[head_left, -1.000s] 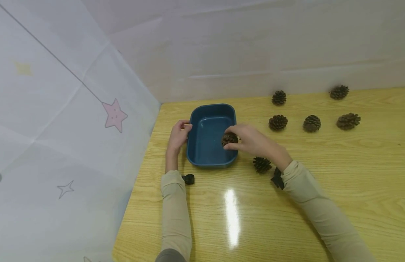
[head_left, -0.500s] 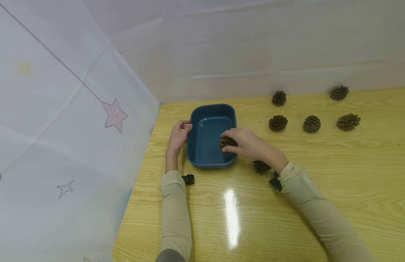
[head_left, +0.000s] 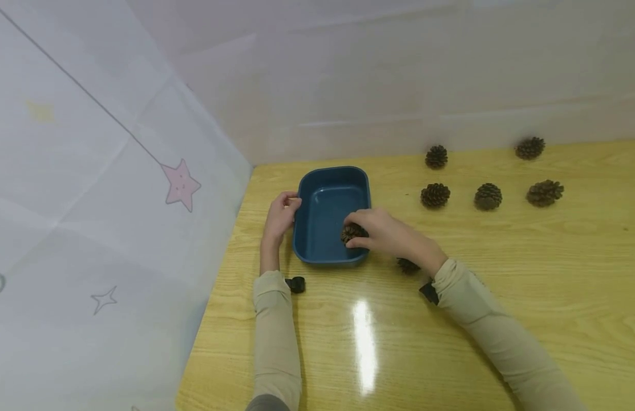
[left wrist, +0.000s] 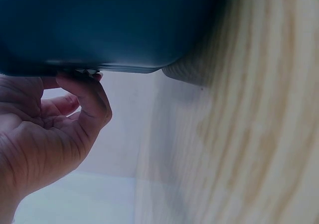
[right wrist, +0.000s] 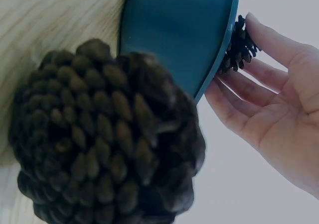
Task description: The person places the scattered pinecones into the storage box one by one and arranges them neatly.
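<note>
A deep blue rectangular tub (head_left: 321, 220) with rounded corners stands on the wooden table. My left hand (head_left: 280, 218) holds its left side at the rim; in the left wrist view, bent fingers (left wrist: 92, 102) touch the tub's outer wall. My right hand (head_left: 391, 233) pinches a brown pine cone (head_left: 352, 233) between thumb and fingers, over the tub's lower right part. In the right wrist view this pine cone (right wrist: 240, 47) shows just beyond the tub's rim, partly hidden by it. Another pine cone (head_left: 407, 266) lies on the table under my right wrist, partly covered.
Several more pine cones lie to the right: one behind (head_left: 436, 157), one below it (head_left: 435, 195), others farther right (head_left: 488, 196). White cloth walls (head_left: 358, 85) border the table at the back and left. In the right wrist view a near pine cone (right wrist: 99, 139) fills the foreground.
My right hand has moved slightly left and toward me with the pine cone, now covering more of the one under the wrist. The left hand stays at the tub.
</note>
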{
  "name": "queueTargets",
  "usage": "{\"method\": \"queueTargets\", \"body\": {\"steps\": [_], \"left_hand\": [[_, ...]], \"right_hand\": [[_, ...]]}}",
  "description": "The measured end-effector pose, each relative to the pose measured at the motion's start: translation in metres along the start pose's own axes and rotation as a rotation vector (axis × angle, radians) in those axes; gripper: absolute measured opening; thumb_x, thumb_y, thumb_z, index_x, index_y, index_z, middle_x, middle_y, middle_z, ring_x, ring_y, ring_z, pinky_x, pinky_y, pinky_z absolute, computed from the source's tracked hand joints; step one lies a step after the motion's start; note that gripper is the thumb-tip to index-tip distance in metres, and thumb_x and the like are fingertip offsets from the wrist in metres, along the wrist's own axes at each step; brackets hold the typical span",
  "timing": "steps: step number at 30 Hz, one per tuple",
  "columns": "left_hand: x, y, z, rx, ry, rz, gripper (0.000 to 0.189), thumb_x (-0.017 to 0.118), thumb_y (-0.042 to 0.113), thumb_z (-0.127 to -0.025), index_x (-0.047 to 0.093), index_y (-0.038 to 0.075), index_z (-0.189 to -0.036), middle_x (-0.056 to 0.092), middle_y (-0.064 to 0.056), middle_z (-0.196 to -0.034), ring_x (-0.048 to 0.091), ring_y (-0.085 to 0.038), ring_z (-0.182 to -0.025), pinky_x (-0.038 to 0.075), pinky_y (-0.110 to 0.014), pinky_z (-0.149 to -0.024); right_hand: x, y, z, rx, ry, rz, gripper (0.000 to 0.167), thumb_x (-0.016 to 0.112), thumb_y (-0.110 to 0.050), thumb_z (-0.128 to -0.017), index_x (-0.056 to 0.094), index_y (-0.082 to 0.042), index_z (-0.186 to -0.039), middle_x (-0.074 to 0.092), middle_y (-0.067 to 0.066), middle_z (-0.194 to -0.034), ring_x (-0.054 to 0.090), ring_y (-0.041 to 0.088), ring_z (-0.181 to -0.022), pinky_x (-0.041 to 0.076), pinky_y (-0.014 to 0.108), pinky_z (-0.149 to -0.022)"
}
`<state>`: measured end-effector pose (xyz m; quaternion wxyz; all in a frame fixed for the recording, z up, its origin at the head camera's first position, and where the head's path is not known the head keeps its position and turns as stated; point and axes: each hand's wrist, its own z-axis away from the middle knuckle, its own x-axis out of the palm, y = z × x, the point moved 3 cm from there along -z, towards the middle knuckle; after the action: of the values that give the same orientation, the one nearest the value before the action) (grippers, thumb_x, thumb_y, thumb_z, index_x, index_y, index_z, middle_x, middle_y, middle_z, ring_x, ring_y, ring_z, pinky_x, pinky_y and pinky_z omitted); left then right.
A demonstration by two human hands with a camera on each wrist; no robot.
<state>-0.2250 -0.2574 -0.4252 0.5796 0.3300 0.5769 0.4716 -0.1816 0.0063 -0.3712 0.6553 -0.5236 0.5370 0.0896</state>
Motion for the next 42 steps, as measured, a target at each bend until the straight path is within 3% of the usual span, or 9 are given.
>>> {"method": "queueTargets", "body": {"steps": [8,16,22,29,42], "left_hand": [[-0.001,-0.002,-0.001,0.013,0.004,-0.016,0.037,0.058,0.024,-0.107,0.060,0.004,-0.138,0.054,-0.006,-0.101,0.047,-0.012,-0.069,0.042,-0.023,-0.059],[-0.001,-0.001,0.001,0.005,0.001,-0.006,0.038,0.058,0.023,-0.107,0.059,0.003,-0.139,0.054,-0.007,-0.103,0.050,-0.015,-0.075,0.045,-0.024,-0.062],[-0.001,-0.001,0.000,0.016,0.006,-0.012,0.037,0.058,0.023,-0.107,0.060,0.003,-0.138,0.054,-0.007,-0.102,0.050,-0.015,-0.075,0.045,-0.024,-0.062],[0.000,-0.002,-0.001,0.022,0.005,-0.016,0.037,0.058,0.022,-0.107,0.060,0.002,-0.138,0.054,-0.006,-0.101,0.049,-0.014,-0.073,0.043,-0.023,-0.062],[-0.001,-0.004,-0.002,0.025,0.001,-0.019,0.037,0.058,0.023,-0.107,0.060,0.003,-0.138,0.053,-0.007,-0.101,0.049,-0.014,-0.072,0.043,-0.023,-0.061]], "right_hand": [[0.005,-0.001,-0.002,0.025,-0.026,-0.025,0.037,0.075,-0.016,-0.098,0.064,0.003,-0.128,0.067,0.016,-0.118,0.066,0.025,-0.100,0.055,0.039,-0.082],[0.010,-0.001,-0.002,-0.035,-0.001,0.008,0.034,0.076,-0.013,-0.097,0.065,0.003,-0.125,0.067,0.015,-0.117,0.066,0.027,-0.102,0.055,0.041,-0.084],[0.013,0.000,-0.003,-0.022,-0.015,0.032,0.034,0.076,-0.014,-0.096,0.066,0.001,-0.126,0.067,0.015,-0.119,0.062,0.031,-0.111,0.052,0.045,-0.092],[0.015,0.001,-0.003,-0.027,-0.023,0.032,0.034,0.076,-0.011,-0.096,0.065,0.002,-0.126,0.066,0.015,-0.120,0.065,0.029,-0.108,0.054,0.043,-0.089],[0.021,0.000,-0.006,-0.001,-0.093,0.090,0.030,0.073,-0.007,-0.098,0.066,0.002,-0.126,0.069,0.016,-0.117,0.067,0.030,-0.107,0.055,0.043,-0.088]]}}
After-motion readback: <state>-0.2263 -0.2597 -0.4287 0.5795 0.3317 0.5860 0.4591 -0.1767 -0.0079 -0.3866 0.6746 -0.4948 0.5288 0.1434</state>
